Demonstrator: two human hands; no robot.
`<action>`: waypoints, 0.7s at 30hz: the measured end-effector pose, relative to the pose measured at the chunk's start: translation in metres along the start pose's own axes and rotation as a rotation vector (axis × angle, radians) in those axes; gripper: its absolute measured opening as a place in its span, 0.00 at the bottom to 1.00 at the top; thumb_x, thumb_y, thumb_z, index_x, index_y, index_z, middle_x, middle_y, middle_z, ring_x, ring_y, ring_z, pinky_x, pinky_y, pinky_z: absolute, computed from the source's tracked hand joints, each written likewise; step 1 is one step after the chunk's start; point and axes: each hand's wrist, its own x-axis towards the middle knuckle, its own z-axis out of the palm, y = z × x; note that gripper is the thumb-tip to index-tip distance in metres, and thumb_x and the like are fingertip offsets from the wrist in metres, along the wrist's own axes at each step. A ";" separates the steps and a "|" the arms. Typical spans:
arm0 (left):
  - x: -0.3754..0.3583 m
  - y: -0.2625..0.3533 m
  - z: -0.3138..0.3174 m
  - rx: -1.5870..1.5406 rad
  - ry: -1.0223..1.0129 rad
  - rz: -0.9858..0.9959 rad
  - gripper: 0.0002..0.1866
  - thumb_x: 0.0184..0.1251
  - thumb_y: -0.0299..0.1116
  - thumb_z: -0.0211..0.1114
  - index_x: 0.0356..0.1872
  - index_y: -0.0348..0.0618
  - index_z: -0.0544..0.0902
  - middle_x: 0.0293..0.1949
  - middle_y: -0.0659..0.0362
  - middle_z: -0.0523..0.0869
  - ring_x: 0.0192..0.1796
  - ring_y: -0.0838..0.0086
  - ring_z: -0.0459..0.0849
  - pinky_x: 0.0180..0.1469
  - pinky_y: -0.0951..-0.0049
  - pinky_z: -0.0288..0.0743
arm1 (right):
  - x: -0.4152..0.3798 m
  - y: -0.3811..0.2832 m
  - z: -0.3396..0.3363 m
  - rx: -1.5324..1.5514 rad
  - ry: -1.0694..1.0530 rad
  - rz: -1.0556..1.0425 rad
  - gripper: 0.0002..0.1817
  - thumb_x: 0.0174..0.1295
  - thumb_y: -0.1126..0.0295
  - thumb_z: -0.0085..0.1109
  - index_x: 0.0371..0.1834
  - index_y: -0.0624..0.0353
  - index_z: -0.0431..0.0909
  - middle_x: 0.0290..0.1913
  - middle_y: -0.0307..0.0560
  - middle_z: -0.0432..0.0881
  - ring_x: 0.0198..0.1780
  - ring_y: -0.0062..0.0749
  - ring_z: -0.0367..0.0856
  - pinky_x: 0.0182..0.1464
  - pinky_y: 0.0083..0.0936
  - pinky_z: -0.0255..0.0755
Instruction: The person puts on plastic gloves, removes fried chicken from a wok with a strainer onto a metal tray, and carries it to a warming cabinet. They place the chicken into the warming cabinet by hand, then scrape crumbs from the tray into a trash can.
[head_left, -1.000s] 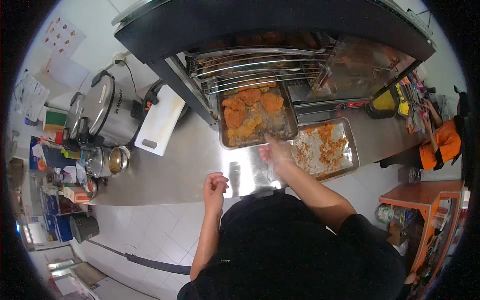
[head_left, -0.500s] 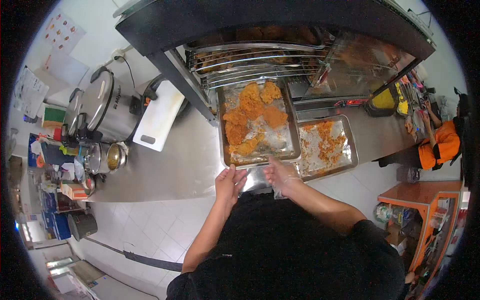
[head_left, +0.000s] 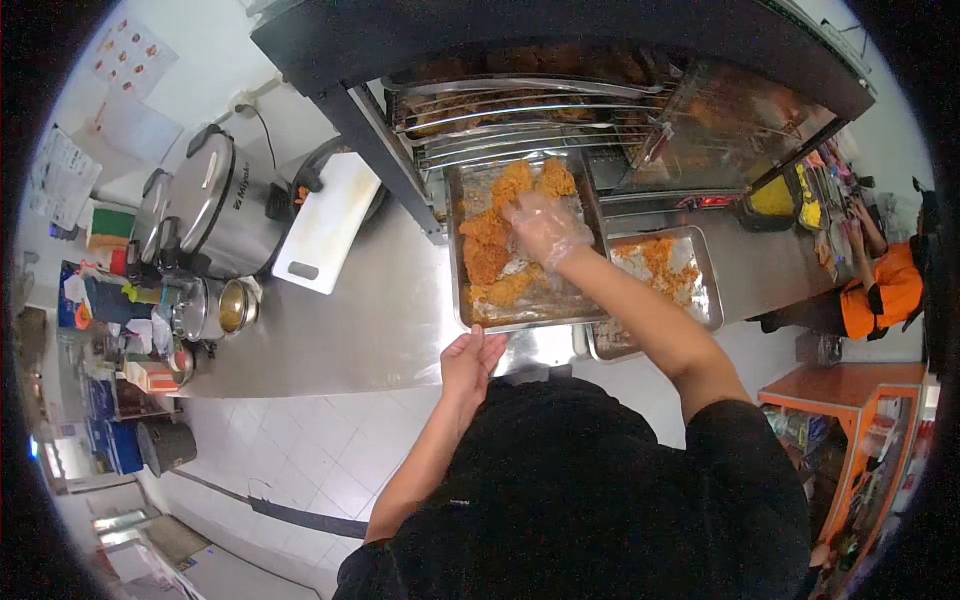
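Observation:
A metal tray (head_left: 536,321) holding several pieces of breaded fried chicken (head_left: 486,256) juts out from the bottom of a heated cabinet. My left hand (head_left: 470,365) grips the tray at its front left corner, thumb on the rim and the other fingers below. Over the middle of the tray is my right hand (head_left: 549,232) in a clear plastic glove, its fingertips down among the chicken pieces. The palm covers the piece on the right side, and I cannot tell whether the fingers are closed on one. Loose crumbs lie on the tray floor.
A second tray (head_left: 711,290) with orange crumbs stands close on the right. The cabinet's wire racks (head_left: 530,125) hold more food above. Left are a white cutting board (head_left: 325,225), a steel cooker (head_left: 215,205) and metal bowls (head_left: 236,305). Someone in an orange shirt (head_left: 880,290) works far right.
My right hand has moved from the tray's front edge forward over the chicken. My left hand stays at the front corner of the tray.

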 end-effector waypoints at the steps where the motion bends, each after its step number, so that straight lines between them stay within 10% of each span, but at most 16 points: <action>1: 0.001 0.000 0.000 -0.002 0.000 0.005 0.12 0.75 0.34 0.61 0.33 0.38 0.76 0.37 0.45 0.86 0.43 0.60 0.89 0.47 0.67 0.87 | 0.009 0.003 -0.004 0.038 -0.098 -0.001 0.20 0.59 0.69 0.60 0.56 0.58 0.77 0.48 0.58 0.81 0.53 0.54 0.80 0.53 0.46 0.76; 12: 0.006 -0.002 -0.004 0.006 -0.010 0.031 0.12 0.75 0.34 0.61 0.33 0.38 0.75 0.36 0.46 0.87 0.43 0.61 0.90 0.46 0.67 0.87 | -0.014 0.064 -0.046 1.114 -0.354 0.733 0.28 0.60 0.57 0.68 0.60 0.64 0.78 0.46 0.48 0.85 0.42 0.35 0.81 0.47 0.34 0.77; 21: 0.004 -0.004 -0.002 -0.029 -0.006 0.007 0.11 0.75 0.34 0.62 0.32 0.39 0.76 0.37 0.44 0.88 0.43 0.62 0.90 0.47 0.68 0.87 | 0.023 0.028 -0.044 0.430 -0.547 0.266 0.15 0.60 0.63 0.58 0.47 0.57 0.80 0.48 0.54 0.84 0.54 0.45 0.81 0.57 0.35 0.73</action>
